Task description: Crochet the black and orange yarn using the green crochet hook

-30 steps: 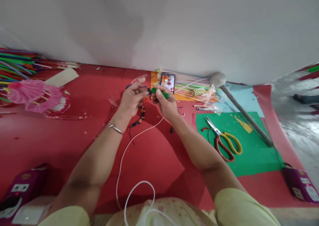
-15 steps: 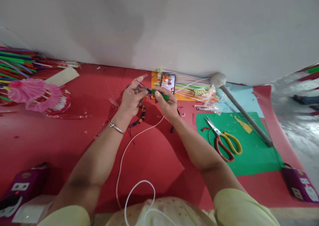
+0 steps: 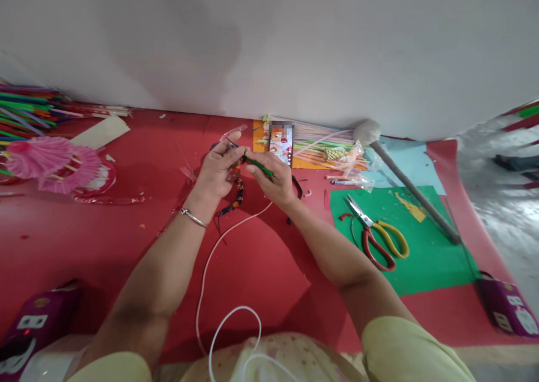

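My left hand (image 3: 219,171) pinches the top of a dark braided strand (image 3: 234,198) with coloured beads, which hangs down from it to the red mat (image 3: 84,230). My right hand (image 3: 275,181) is closed on a thin green-handled tool (image 3: 257,166), its tip meeting the strand at my left fingertips. Both hands are raised a little above the mat, close together. A silver bangle (image 3: 193,217) sits on my left wrist.
A phone (image 3: 281,142) leans against the white wall behind my hands, beside a bundle of pale straws (image 3: 320,138). Scissors with red and yellow handles (image 3: 377,233) lie on green paper (image 3: 425,258). Pink paper fans (image 3: 54,160) and coloured straws (image 3: 25,104) lie left. A white cable (image 3: 208,270) crosses the mat.
My right hand has shifted slightly left and down, turning the green tool so it slants toward my left fingertips. My left hand holds the strand much as before.
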`<state>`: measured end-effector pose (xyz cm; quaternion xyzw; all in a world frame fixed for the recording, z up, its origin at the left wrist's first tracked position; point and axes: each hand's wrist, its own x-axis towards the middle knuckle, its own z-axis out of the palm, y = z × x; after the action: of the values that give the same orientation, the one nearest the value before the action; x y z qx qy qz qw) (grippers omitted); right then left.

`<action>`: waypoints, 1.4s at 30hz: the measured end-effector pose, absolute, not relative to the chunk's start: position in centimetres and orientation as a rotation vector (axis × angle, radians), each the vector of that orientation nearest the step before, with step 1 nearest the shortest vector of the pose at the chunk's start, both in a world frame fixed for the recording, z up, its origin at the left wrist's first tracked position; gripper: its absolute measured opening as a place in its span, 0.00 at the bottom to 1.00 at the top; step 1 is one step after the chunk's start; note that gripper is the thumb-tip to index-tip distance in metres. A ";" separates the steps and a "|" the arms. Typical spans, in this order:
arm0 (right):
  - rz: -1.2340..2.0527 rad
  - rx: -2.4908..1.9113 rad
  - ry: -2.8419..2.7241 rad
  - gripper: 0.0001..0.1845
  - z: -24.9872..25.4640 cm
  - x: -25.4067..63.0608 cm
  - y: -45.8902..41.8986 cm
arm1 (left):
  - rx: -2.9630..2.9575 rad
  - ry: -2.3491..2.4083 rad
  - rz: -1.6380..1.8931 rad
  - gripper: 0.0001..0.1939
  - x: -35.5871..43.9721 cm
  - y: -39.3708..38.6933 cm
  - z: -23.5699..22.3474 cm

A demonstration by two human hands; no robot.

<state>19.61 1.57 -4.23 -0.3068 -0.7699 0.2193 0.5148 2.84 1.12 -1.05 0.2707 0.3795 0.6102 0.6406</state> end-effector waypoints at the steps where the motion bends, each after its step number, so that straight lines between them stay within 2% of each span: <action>1: 0.503 -0.727 -1.929 0.20 -4.2 19.9 1.8 | 0.611 0.857 1.394 0.27 2.7 1.2 -1.2; 4: 0.301 -0.818 -2.102 0.23 -4.1 21.5 2.9 | 0.597 0.857 1.393 0.27 2.5 1.3 -1.4; 8: -0.045 -1.396 -1.999 0.21 -3.8 24.5 4.7 | 0.608 0.920 1.338 0.27 2.8 1.1 -1.4; 12: -0.077 -1.678 -2.100 0.20 -3.9 26.3 5.5 | 0.606 0.973 1.296 0.29 3.4 0.7 -1.2; 21: -0.102 -1.648 -2.204 0.21 -4.8 26.0 5.5 | 0.600 1.024 1.305 0.29 3.5 0.7 -1.0; 26: -0.090 -1.526 -1.963 0.22 -4.1 26.2 5.7 | 0.616 1.059 1.319 0.28 3.7 0.6 -0.7; 32: 0.243 -1.417 -1.740 0.19 -3.9 26.7 6.3 | 0.617 1.015 1.291 0.30 3.4 0.7 -0.9; 42: 0.331 -1.431 -1.618 0.18 -3.7 26.5 6.2 | 0.597 1.047 1.319 0.27 3.6 0.7 -0.9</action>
<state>26.52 6.22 -3.74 -0.5812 -0.6576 0.1346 0.4601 3.59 0.75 -0.86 0.2605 0.4568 0.5752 0.6266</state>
